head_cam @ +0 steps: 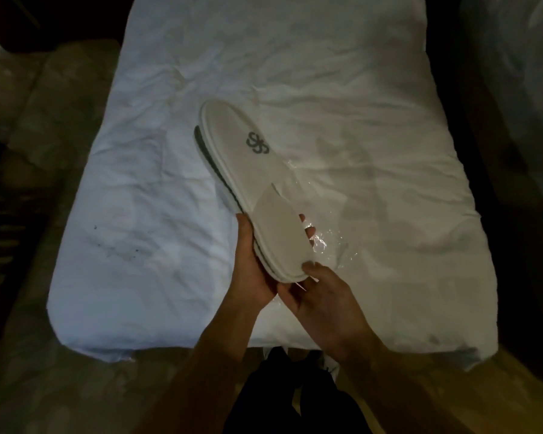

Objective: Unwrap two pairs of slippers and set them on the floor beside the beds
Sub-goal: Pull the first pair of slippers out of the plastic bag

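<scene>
Over a white-sheeted bed, the left hand clasps a stacked pair of flat white slippers while the right hand pinches their heel, steadying them clear of crinkled clear plastic wrap

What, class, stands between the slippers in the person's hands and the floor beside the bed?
Nothing solid. Both hands, left and right, hold the stacked white slippers over the bed, and clear plastic wrap shows beside them. The floor at the bed's left looks open, though dim.
</scene>
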`<state>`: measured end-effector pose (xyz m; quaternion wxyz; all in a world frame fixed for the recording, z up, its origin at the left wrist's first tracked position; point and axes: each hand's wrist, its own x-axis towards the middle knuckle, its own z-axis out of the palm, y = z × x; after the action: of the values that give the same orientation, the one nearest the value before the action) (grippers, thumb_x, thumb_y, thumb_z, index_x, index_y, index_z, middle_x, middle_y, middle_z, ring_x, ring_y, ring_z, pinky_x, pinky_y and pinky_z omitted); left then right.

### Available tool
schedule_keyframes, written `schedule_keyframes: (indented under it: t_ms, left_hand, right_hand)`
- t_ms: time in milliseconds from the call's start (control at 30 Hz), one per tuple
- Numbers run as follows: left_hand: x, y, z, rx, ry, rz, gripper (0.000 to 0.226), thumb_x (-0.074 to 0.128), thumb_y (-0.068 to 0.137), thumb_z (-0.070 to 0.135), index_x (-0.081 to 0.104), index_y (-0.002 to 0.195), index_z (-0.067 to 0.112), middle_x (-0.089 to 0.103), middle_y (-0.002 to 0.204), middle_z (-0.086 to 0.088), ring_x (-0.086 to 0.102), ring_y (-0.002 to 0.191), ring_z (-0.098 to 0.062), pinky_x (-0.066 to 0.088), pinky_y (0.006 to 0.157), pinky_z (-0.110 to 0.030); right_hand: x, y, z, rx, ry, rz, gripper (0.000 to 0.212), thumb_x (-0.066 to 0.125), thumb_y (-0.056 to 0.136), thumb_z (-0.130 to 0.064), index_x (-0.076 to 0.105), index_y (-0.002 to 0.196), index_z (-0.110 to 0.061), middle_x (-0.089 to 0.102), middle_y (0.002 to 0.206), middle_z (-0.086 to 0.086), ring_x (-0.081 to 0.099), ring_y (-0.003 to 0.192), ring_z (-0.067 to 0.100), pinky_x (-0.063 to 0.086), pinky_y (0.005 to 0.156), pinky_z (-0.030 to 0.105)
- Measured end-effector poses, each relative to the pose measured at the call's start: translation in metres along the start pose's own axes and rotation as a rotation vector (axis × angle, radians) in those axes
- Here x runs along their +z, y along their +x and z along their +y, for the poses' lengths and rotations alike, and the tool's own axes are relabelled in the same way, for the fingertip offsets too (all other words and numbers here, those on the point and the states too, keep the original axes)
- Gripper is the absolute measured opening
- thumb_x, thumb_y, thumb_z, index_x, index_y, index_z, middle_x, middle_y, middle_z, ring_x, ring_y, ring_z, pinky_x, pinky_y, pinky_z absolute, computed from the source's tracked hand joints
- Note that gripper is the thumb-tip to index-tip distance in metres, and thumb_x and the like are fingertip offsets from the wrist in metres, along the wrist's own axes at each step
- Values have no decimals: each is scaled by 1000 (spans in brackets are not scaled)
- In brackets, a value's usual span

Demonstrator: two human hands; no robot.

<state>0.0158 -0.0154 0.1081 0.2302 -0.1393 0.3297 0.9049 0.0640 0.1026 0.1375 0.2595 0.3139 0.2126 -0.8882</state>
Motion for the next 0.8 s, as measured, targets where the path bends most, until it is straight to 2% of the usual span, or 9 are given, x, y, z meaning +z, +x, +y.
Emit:
schedule_keyframes:
  t_ms: [67,133,233,333,433,500,633,733,800]
  left_hand:
    - [-3,-2,4,14,12,39,77,62,64,74,71,119,21,71,118,-6,68,108,-25,49,99,-43]
    - [-5,-6,9,30,20,61,76,59,67,71,69,122,19,71,118,-7,68,106,-26,53,94,-43]
    - [-7,-14,19,6,61,47,77,59,71,67,65,127,14,71,114,-10,68,103,-29,53,92,-45]
    - [-11,-24,25,-24,157,7,80,76,62,64,67,124,14,72,112,-13,69,100,-31,54,89,-45]
    - [-18,-33,28,-16,351,-37,66,73,65,69,72,116,28,74,114,-7,71,104,-26,59,84,-39]
    - [-20,-38,29,-7,480,-23,60,68,68,72,72,114,33,73,116,-6,69,108,-26,58,86,-39]
    - [-22,-42,28,-14,648,38,70,68,73,63,59,126,18,68,122,-16,65,114,-36,49,100,-56]
    - [-28,-46,26,-46,720,63,53,64,79,53,60,122,23,72,117,-5,68,112,-23,51,100,-50]
    - [-28,-48,24,-34,772,94,51,65,80,52,61,123,25,73,115,1,69,109,-16,54,99,-44]
  right_hand:
    - [1,2,-1,33,-110,50,26,57,91,-11,62,115,-4,70,106,16,67,96,28,58,72,36]
    - [0,4,-8,17,-362,119,19,63,87,-14,63,105,-7,70,99,15,68,90,28,56,74,36]
    - [6,8,-31,-173,-641,160,23,68,83,-20,63,103,-11,71,105,14,70,93,26,53,78,35]
    - [27,13,-58,-337,-783,187,42,71,82,-31,60,118,-13,69,115,11,68,102,23,51,82,33]
    - [48,17,-72,-370,-927,133,60,76,72,-48,59,123,-23,69,115,1,68,105,16,52,87,31]
    - [58,19,-72,-361,-968,99,66,76,67,-54,60,124,-24,70,114,-3,67,107,14,52,91,31]
    - [61,26,-65,-332,-944,32,47,71,83,-39,62,121,-12,72,115,4,68,108,20,55,93,38]
    - [49,28,-61,-302,-878,54,48,74,81,-35,62,122,-14,72,114,6,69,106,21,57,90,39]
    - [41,28,-60,-320,-815,88,44,76,79,-29,64,118,-13,73,112,8,70,104,22,58,87,41]
